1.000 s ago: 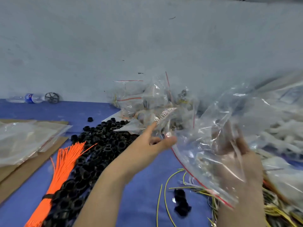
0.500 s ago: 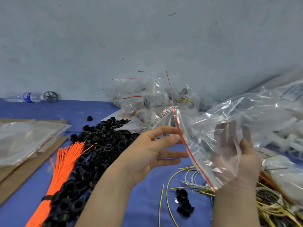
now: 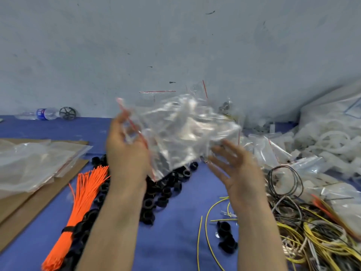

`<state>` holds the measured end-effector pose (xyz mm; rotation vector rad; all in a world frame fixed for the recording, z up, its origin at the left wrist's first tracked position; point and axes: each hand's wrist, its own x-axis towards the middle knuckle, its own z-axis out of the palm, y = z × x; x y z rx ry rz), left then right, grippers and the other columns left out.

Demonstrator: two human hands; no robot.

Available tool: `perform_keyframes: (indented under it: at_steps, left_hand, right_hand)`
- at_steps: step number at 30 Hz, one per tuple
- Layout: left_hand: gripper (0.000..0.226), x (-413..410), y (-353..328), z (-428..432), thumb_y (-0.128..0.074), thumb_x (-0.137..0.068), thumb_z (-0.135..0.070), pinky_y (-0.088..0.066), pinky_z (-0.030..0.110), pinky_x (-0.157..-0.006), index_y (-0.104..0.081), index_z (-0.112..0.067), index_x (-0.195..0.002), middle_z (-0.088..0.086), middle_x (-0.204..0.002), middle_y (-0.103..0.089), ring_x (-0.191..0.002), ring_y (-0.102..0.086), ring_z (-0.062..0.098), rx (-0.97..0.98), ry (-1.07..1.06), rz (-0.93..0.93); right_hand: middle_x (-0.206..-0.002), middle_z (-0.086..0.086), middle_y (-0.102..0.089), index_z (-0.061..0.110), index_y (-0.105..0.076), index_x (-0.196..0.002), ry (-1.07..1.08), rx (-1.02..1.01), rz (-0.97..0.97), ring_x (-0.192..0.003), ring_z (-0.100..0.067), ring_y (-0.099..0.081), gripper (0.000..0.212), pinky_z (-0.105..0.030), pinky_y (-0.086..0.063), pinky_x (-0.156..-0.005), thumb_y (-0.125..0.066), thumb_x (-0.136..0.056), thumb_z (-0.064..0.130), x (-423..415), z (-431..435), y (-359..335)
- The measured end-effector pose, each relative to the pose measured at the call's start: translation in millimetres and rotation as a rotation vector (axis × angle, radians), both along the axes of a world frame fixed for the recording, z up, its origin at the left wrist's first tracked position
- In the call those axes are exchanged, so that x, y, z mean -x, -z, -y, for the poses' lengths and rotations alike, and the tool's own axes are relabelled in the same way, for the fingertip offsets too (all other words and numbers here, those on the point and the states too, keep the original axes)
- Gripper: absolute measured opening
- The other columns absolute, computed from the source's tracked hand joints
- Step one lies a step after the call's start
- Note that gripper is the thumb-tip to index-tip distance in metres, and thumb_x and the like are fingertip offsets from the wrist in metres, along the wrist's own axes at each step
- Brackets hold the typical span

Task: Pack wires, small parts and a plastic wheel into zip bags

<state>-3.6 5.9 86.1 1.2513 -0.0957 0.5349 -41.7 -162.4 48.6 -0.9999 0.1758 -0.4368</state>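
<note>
Head view shows us holding a clear zip bag with a red seal strip [image 3: 181, 132] up over the blue counter [image 3: 175, 231]. Our left hand [image 3: 127, 151] pinches the bag at its red-lined mouth, fingers curled around the strip. Our right hand [image 3: 236, 169] is spread, fingers straight and apart, and appears to touch only the bag's lower corner.

Half a second ago the right hand sat inside or behind the bag with the left hand open beside the mouth; now the bag has swung to the left hand and the right has come free. We judge the bag is opened and ready, leaving 1 hand free to fetch contents.

Below lie the pile of black plastic rings [image 3: 168, 186], the loose yellow wires [image 3: 207, 218] and the tangled wire heap [image 3: 312, 231] at right. The dark spoked plastic wheel [image 3: 67, 113] stands well apart at the far left beside a water bottle [image 3: 42, 114]. An orange cable-tie bundle [image 3: 82, 204] lies nearer.
</note>
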Motion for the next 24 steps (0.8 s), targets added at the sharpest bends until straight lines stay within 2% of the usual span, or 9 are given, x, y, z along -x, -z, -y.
perform_keyframes:
  at_steps: [2,5,7,10,12,15,20,22,24]
  left_hand:
    - [0.046,-6.4,-2.3,-19.8,-0.054,-0.080,-0.007,-0.055,0.032,-0.071,-0.058,-0.036,-0.116,-0.001,-0.112,-0.061,-0.100,-0.064,0.023,0.002,-0.181,0.085]
    - [0.068,-8.8,-6.2,-37.9,-0.042,-0.071,-0.003,-0.053,0.027,-0.065,-0.057,-0.052,-0.116,-0.008,-0.112,-0.061,-0.088,-0.062,0.011,-0.006,-0.250,0.146]
    - [0.075,-6.4,-7.3,-39.8,-0.039,-0.074,0.002,-0.051,0.024,-0.058,-0.054,-0.060,-0.113,-0.006,-0.120,-0.058,-0.078,-0.062,0.008,-0.078,-0.225,0.163]
    - [0.081,-5.9,-4.3,-34.6,-0.044,-0.079,0.009,-0.054,0.035,-0.079,-0.048,-0.057,-0.125,-0.011,-0.122,-0.048,-0.096,-0.057,0.014,-0.382,-0.242,0.136]
    - [0.083,-6.9,1.0,-30.1,-0.046,-0.083,0.012,-0.046,0.013,-0.078,-0.041,-0.056,-0.130,-0.012,-0.120,-0.040,-0.092,-0.051,0.002,-0.647,-0.174,0.126]
    - [0.074,-7.0,9.6,-22.1,-0.053,-0.090,0.001,-0.034,-0.003,-0.066,-0.031,-0.062,-0.122,-0.008,-0.117,-0.042,-0.071,-0.049,0.001,-0.913,0.010,0.054]
    - [0.068,-4.6,15.7,-10.3,-0.056,-0.091,-0.004,-0.032,0.005,-0.070,-0.037,-0.061,-0.122,-0.004,-0.119,-0.048,-0.107,-0.051,0.009,-1.063,0.181,0.074]
    - [0.068,-0.7,12.8,-4.3,-0.058,-0.090,-0.003,-0.032,-0.001,-0.073,-0.040,-0.063,-0.116,-0.002,-0.119,-0.056,-0.090,-0.049,-0.006,-1.066,0.210,0.158]
    - [0.066,5.6,9.0,3.1,-0.062,-0.086,-0.001,-0.036,0.005,-0.067,-0.048,-0.060,-0.114,-0.001,-0.105,-0.063,-0.064,-0.047,-0.006,-1.035,0.240,0.244]
  right_hand:
    - [-0.083,-0.002,-0.066,0.014,-0.065,-0.103,-0.059,0.427,-0.205,-0.067,-0.018,-0.059,0.028,-0.027,-0.049,-0.064,-0.045,-0.092,-0.002,-12.7,-16.3,19.2]
    - [-0.089,-0.004,-0.058,0.009,-0.062,-0.119,-0.287,0.906,-0.398,-0.078,-0.018,-0.052,0.034,-0.025,-0.042,-0.069,-0.056,-0.087,0.002,-30.3,-46.8,53.5]
    - [-0.092,0.001,-0.056,0.014,-0.063,-0.119,-0.376,1.035,-0.464,-0.086,-0.016,-0.053,0.036,-0.020,-0.041,-0.072,-0.068,-0.083,0.013,-35.8,-63.9,72.2]
    - [-0.103,0.000,-0.050,0.021,-0.065,-0.102,-0.305,1.198,-0.447,-0.091,-0.019,-0.053,0.026,-0.022,-0.042,-0.076,-0.074,-0.077,0.017,-39.4,-77.2,83.0]
    - [-0.096,0.000,-0.048,0.024,-0.059,-0.086,-0.317,1.255,-0.428,-0.081,-0.017,-0.048,0.020,-0.023,-0.042,-0.069,-0.073,-0.075,0.013,-39.1,-74.8,81.2]
    - [-0.081,-0.007,-0.059,0.021,-0.051,-0.070,-0.320,1.086,-0.443,-0.066,-0.019,-0.051,0.024,-0.025,-0.044,-0.061,-0.071,-0.076,0.009,-35.4,-58.4,69.9]
    - [-0.066,-0.012,-0.061,0.009,-0.057,-0.076,0.038,0.629,-0.247,-0.046,-0.016,-0.053,0.014,-0.030,-0.050,-0.057,-0.064,-0.079,-0.002,-6.9,-20.2,7.3]
    - [-0.065,-0.007,-0.063,0.007,-0.060,-0.080,0.056,0.458,-0.027,-0.048,-0.013,-0.059,0.011,-0.024,-0.052,-0.054,-0.063,-0.080,-0.004,12.3,-11.9,-20.0]
    - [-0.071,-0.009,-0.067,0.004,-0.062,-0.087,-0.120,0.321,0.156,-0.058,-0.018,-0.066,0.009,-0.025,-0.056,-0.061,-0.063,-0.080,-0.002,30.2,-14.3,-38.5]
